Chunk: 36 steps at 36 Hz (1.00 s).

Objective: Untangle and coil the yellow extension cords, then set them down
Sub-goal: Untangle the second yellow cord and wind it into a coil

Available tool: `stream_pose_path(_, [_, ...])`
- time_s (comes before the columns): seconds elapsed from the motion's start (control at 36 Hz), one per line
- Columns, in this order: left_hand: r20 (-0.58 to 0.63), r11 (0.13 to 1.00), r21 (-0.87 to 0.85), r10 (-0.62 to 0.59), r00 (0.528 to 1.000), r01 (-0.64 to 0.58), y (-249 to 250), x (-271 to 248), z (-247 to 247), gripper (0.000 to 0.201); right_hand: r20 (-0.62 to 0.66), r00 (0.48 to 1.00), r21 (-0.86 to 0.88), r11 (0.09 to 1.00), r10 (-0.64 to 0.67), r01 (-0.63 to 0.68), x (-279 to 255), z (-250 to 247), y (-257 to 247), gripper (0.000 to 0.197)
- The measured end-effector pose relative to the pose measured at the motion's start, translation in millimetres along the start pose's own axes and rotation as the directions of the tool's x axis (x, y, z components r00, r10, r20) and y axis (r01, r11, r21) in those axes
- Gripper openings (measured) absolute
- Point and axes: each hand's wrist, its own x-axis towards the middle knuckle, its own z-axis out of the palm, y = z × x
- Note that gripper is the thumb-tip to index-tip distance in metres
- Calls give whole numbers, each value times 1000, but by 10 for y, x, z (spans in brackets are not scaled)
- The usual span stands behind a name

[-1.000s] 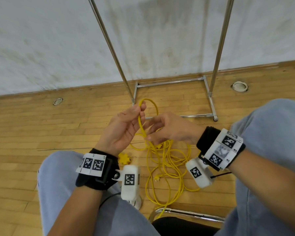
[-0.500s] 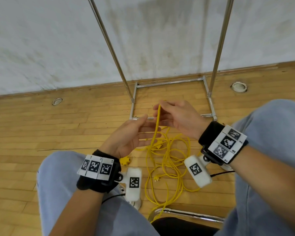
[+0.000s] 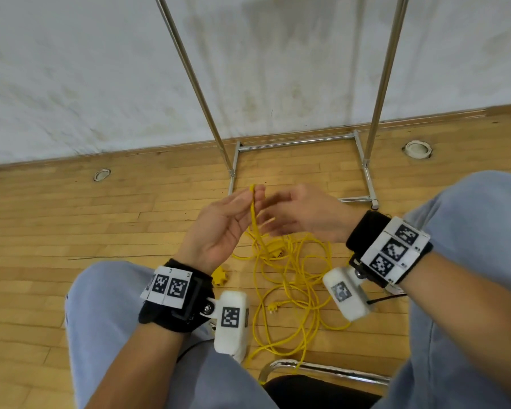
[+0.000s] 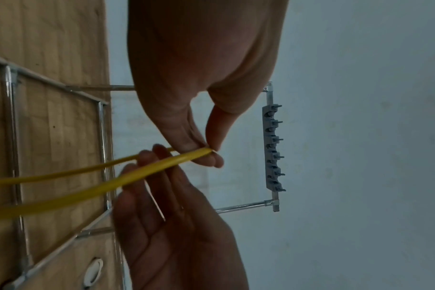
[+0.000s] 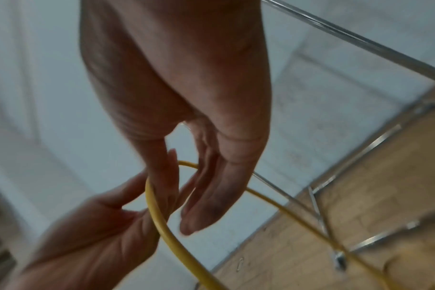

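The person's left hand (image 3: 219,228) pinches a bend of the thin yellow extension cord (image 3: 253,214) between thumb and fingertips, up in the air over the floor. Two strands run down from that pinch to the pile below. The right hand (image 3: 304,216) is just beside it with its fingers straight and loose, so its grip is apart; the cord passes by the fingers, but they are not closed on it.

The job looks like it is only at the start. Most of the yellow cord lies in a messy tangle (image 3: 289,290) on the floor between the person's knees. A small yellow plug (image 3: 273,307) lies in the pile, and a chunky yellow socket end (image 3: 220,277) sits near the left wrist. No neat coil shows anywhere. The loops are not yet pulled apart, wound up or set down. How many cords are in the pile is hard to tell.

The floor is light brown wooden strips (image 3: 71,225). Behind it is a pale, stained wall (image 3: 101,69). A shiny metal rack (image 3: 295,141) stands by the wall. Two round white floor caps (image 3: 416,149) sit in the wood. The person sits on a chair with a shiny metal frame (image 3: 322,369).
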Motion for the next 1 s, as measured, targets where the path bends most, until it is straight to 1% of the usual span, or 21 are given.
stream_pose_path(0.06, [56,997,71,38,998,-42,-29,-21,24,31,-88,995,247,969,43,-20,1,-27,-60,24])
stream_pose_path(0.11, [94,990,123,51,994,-62,-51,-34,35,44,-129,986,458,888,105,-35,0,-57,-111,27])
stream_pose_path(0.17, [114,978,200,43,993,-65,-59,-39,32,51,-151,977,557,829,152,-43,12,-82,-110,29])
stream_pose_path(0.25, [124,925,378,-23,992,-26,-75,-57,28,51,-179,966,541,839,187,-62,18,-100,-59,20])
stream_pose_path(0.31, [127,897,442,-90,988,25,-87,-69,30,49,-192,970,535,844,152,-27,19,-100,-24,15])
stream_pose_path(0.36, [109,891,444,-156,982,92,-87,-61,34,38,-229,970,529,847,77,58,15,-99,-17,7])
stream_pose_path(0.42, [68,897,409,-212,975,166,-45,-56,54,25,-272,962,460,873,-37,163,11,-89,-46,7])
stream_pose_path(0.44, [42,905,375,-233,971,201,-20,-51,68,30,-273,956,419,882,-105,216,1,-78,-74,9])
stream_pose_path(0.47, [15,913,329,-259,966,240,4,-46,69,41,-258,951,389,883,-169,262,-14,-61,-106,13])
stream_pose_path(0.53, [-8,928,223,-305,952,299,30,-22,60,59,-164,947,370,872,-278,320,-58,-8,-164,27])
stream_pose_path(0.58, [3,940,121,-321,947,318,32,4,22,64,-6,939,346,881,-343,323,-113,58,-182,39])
stream_pose_path(0.64, [51,950,77,-306,951,301,36,34,-25,54,171,927,231,928,-334,292,-172,111,-167,37])
stream_pose_path(0.67, [65,954,75,-296,953,291,46,40,-41,49,258,919,136,953,-300,273,-194,126,-152,32])
stream_pose_path(0.69, [52,958,67,-283,958,279,54,35,-46,45,327,912,42,967,-249,250,-206,131,-130,27])
stream_pose_path(0.75, [30,973,-22,-230,973,230,65,33,-61,36,386,911,-85,977,-147,194,-212,128,-81,21])
stream_pose_path(0.78, [18,982,-64,-178,984,179,70,34,-64,32,381,919,-116,980,-105,160,-203,129,-62,21])
stream_pose_path(0.83, [15,995,-82,-63,998,64,74,48,-79,27,314,949,-112,991,-38,77,-158,129,-36,19])
stream_pose_path(0.89, [47,999,6,35,998,-36,71,42,-65,28,189,982,-1,1000,-5,5,-92,116,-28,14])
stream_pose_path(0.92, [84,995,68,63,994,-68,66,26,-52,29,139,990,76,997,-1,-10,-59,103,-35,13])
stream_pose_path(0.94, [155,986,134,77,985,-98,66,-7,-33,30,105,994,160,987,-5,-12,-40,88,-54,14])
stream_pose_path(1.0, [308,950,277,56,950,-146,40,-76,-11,28,16,1000,369,929,12,-17,2,46,-85,20])
